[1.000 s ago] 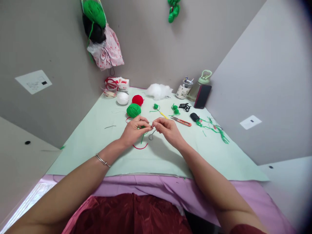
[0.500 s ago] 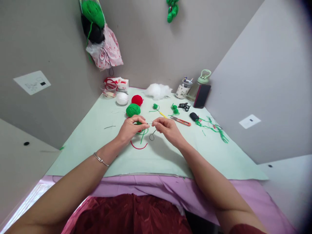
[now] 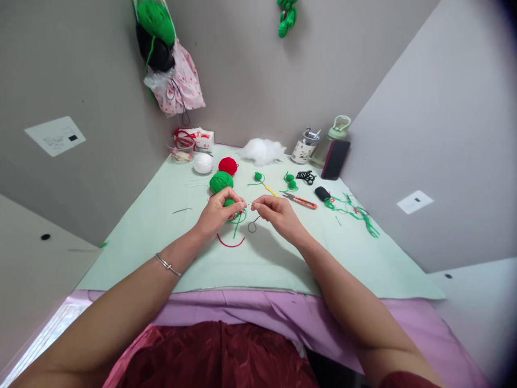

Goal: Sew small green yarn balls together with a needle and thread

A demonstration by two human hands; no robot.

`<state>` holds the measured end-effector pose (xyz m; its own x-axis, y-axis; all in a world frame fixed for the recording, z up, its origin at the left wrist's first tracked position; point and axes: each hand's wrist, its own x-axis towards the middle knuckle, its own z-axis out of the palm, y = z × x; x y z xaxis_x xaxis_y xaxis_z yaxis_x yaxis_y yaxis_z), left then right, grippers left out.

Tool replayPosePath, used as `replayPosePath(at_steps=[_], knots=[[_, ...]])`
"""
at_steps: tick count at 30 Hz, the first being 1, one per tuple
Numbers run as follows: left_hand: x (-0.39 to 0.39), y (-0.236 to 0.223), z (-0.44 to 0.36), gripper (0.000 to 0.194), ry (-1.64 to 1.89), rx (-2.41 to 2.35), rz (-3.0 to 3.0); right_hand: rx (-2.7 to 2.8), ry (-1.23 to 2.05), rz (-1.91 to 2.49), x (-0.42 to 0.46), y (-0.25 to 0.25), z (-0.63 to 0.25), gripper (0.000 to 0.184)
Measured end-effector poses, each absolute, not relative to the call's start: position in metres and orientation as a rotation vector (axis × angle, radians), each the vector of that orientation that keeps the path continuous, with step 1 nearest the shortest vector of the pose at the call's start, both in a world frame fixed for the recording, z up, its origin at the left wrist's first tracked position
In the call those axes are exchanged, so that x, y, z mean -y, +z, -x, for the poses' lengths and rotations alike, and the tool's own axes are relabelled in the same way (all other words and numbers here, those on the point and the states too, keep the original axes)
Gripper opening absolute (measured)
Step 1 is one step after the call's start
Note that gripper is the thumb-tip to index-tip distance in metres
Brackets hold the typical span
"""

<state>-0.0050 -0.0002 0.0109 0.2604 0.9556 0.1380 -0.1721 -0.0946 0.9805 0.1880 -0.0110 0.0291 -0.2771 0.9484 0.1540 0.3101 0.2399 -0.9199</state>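
Pinching a thin, grey, needle-like sliver (image 3: 249, 204) between the fingertips of left hand (image 3: 216, 214) and right hand (image 3: 278, 214), pretty much mid-frame. Also got a skinny black thread loop (image 3: 254, 222) just below the right one.

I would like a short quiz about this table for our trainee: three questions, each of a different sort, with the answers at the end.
1. Multiple choice: which of these is nearest to the dark looped thread?
A. bottle
B. right hand
C. phone

2. True or false: the snips lie on the table.

3. Fill in: on the table, the ball farthest to the left is ____ in colour.

Key: 1. B; 2. True; 3. white
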Motion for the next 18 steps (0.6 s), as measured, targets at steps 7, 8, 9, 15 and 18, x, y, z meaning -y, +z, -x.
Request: replayPosePath(at_steps=[7, 8, 9, 15, 18], knots=[[-0.005, 0.011, 0.009, 0.021, 1.290, -0.845, -1.177, 1.779, 1.050, 1.169, 0.012, 0.036, -0.188, 0.027], [-0.007, 0.011, 0.011, 0.021, 1.313, -0.849, -1.161, 1.772, 1.045, 1.177, 0.012, 0.037, -0.189, 0.027], [-0.008, 0.012, 0.012, 0.021, 1.335, -0.848, -1.144, 1.760, 1.041, 1.182, 0.011, 0.038, -0.190, 0.027], [-0.012, 0.014, 0.018, 0.019, 1.281, -0.911, -1.211, 1.680, 1.047, 1.157, 0.009, 0.039, -0.196, 0.026], [-0.013, 0.013, 0.017, 0.023, 1.137, -1.026, -1.382, 1.578, 1.034, 1.112, 0.006, 0.038, -0.202, 0.025]])
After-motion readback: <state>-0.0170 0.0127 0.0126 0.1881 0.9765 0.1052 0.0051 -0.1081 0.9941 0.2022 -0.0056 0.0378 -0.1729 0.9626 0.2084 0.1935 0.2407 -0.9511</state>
